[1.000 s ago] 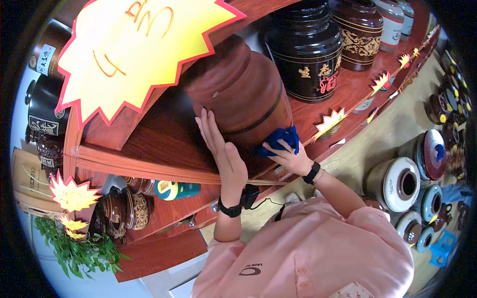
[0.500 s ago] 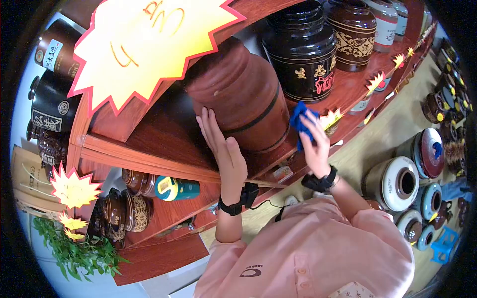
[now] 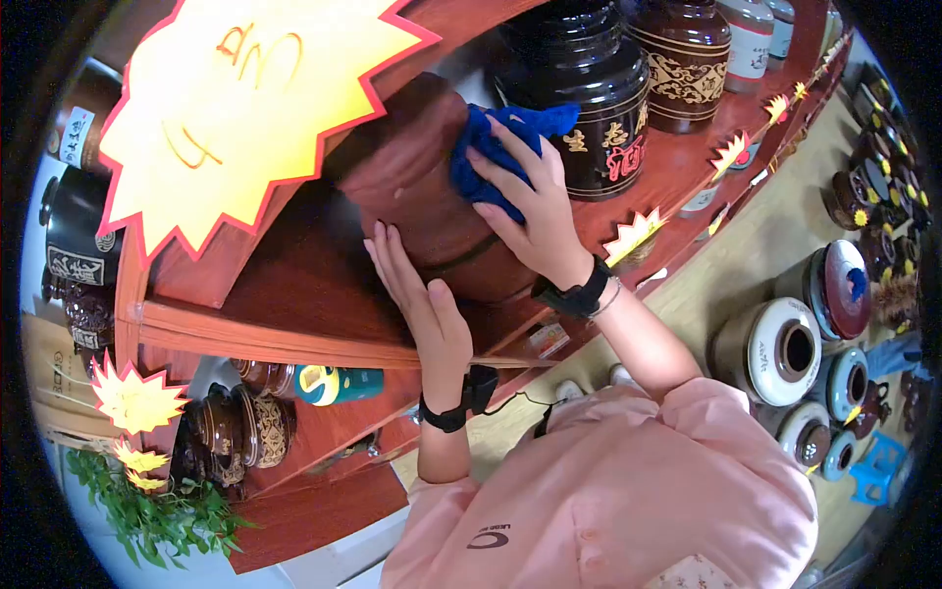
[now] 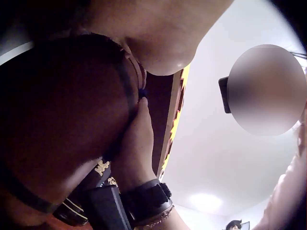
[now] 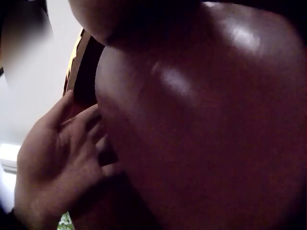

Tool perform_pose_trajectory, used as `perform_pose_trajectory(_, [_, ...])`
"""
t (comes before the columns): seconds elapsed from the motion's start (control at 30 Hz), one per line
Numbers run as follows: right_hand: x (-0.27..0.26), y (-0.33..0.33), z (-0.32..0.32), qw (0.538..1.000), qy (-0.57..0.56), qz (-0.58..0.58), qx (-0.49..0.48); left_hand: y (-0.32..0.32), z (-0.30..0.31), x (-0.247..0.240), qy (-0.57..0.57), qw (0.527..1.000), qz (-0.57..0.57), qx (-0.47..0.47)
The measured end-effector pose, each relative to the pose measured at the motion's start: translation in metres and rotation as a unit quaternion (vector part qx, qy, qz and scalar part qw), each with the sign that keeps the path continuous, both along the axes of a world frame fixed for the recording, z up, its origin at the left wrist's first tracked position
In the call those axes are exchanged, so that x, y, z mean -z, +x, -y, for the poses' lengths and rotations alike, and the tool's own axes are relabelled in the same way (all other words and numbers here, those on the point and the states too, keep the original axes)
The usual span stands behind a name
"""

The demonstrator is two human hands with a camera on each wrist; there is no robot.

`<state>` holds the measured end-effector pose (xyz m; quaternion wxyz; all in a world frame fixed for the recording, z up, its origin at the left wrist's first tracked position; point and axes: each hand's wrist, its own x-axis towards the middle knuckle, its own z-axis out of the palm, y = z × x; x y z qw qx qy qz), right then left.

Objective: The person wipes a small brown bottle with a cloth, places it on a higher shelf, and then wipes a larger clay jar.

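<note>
A large reddish-brown jar [image 3: 407, 201] with a dark band around its body stands on the wooden shelf, tilted in the head view. My left hand [image 3: 424, 309] rests against its near left side with fingers extended. On the jar's upper right, my right hand [image 3: 542, 218] holds a bunched blue cloth [image 3: 475, 188] against the surface, fingers spread over it. In the left wrist view the right hand [image 4: 136, 148] reaches round the jar's dark side [image 4: 57, 115]. The right wrist view shows the left hand [image 5: 55, 158] beside the shiny jar wall [image 5: 206, 129].
A black jar [image 3: 579, 98] with gold lettering stands close behind the cloth, and a brown patterned jar [image 3: 679, 64] beyond it. A big yellow starburst price sign [image 3: 255, 118] overhangs the left. Wide-mouthed pots [image 3: 780, 353] stand on the floor at right.
My right hand has lifted the blue cloth from the jar's lower right side, swung it clear, then brought it up onto the jar's upper right. My left hand stays against the jar.
</note>
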<state>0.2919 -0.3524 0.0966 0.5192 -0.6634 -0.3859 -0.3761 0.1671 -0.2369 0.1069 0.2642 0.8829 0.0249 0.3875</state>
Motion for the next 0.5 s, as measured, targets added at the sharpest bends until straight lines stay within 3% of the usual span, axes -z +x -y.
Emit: perform_pose_trajectory(0.5, [0.033, -0.009, 0.0, 0.997, 0.049, -0.064, 0.02, 0.0, -0.003, 0.004, 0.017, 1.0, -0.001, -0.003])
